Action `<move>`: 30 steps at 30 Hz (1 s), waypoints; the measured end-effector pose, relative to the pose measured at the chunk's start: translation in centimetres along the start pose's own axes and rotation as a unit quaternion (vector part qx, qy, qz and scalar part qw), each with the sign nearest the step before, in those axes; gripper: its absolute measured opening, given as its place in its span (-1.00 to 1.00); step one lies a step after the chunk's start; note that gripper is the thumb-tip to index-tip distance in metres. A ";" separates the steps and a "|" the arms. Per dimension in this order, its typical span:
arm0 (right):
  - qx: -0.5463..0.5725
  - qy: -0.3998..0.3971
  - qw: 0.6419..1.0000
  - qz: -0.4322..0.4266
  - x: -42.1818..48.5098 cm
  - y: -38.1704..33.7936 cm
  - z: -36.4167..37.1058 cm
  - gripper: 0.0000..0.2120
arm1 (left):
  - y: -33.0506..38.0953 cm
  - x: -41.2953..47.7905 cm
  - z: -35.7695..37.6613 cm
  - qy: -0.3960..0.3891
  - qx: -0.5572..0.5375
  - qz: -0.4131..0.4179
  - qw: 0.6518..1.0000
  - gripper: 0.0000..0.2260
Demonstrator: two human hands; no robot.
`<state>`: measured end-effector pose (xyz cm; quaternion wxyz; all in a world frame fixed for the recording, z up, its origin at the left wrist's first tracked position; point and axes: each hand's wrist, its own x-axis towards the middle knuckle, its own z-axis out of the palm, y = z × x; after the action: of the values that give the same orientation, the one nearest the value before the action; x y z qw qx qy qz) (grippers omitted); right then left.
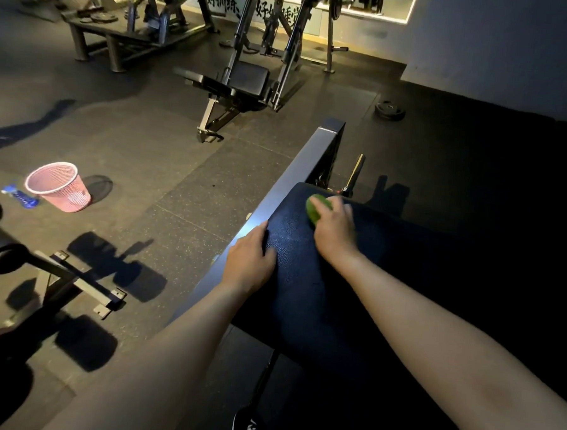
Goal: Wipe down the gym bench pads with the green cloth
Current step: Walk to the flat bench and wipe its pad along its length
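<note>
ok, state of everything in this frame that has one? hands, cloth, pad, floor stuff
right hand: holds the green cloth, pressing it onto the pad
green cloth: bunched, mostly covered by the right hand, at the pad's far end
left hand: grips the pad's left edge, thumb on top
bench pad: both hands on it, being wiped
pink basket: upright on the floor
weight plate: lying flat on the floor
</note>
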<state>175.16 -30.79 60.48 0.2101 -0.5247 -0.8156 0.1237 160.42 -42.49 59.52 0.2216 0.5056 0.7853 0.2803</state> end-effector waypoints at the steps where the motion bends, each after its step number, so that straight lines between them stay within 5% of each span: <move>1: 0.007 0.005 0.999 0.042 0.5 0.2 -0.1 -0.54 | -0.2 -0.4 -0.1 0.014 -0.004 0.000 1.000 -0.53; 4: 0.014 -0.039 0.998 0.052 -0.2 -2.0 0.6 -0.64 | -1.0 -1.5 -0.4 0.035 -0.014 -0.013 0.999 -0.58; 11: 0.074 -0.132 0.978 -0.143 -6.4 -8.4 2.4 -0.70 | -3.8 -4.4 -0.9 0.034 -0.034 -0.012 0.999 -0.65; 14: 0.027 -0.105 0.986 -0.124 -3.7 -6.5 1.5 -0.71 | -4.8 -5.6 -0.6 0.019 -0.013 -0.028 0.999 -0.59; 17: 0.018 -0.043 0.999 0.001 -1.5 -4.6 1.1 -0.65 | -4.7 -6.3 -0.6 0.018 -0.026 -0.039 0.999 -0.55; 19: 0.033 -0.067 0.997 0.019 -2.4 -5.8 1.6 -0.66 | -4.5 -6.7 -0.9 0.017 -0.044 -0.041 0.998 -0.55; 27: 0.063 -0.166 0.971 -0.157 -8.8 -8.9 1.4 -0.70 | -5.7 -8.9 -0.9 0.033 -0.181 -0.091 0.979 -0.60; 30: 0.046 -0.131 0.977 -0.160 -7.3 -8.0 0.8 -0.67 | -5.7 -10.0 -0.5 0.075 -0.160 -0.095 0.980 -0.61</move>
<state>171.02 -40.76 61.59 0.1429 -0.3565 -0.9028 0.1936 160.13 -53.65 56.77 0.2658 0.3643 0.7892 0.4170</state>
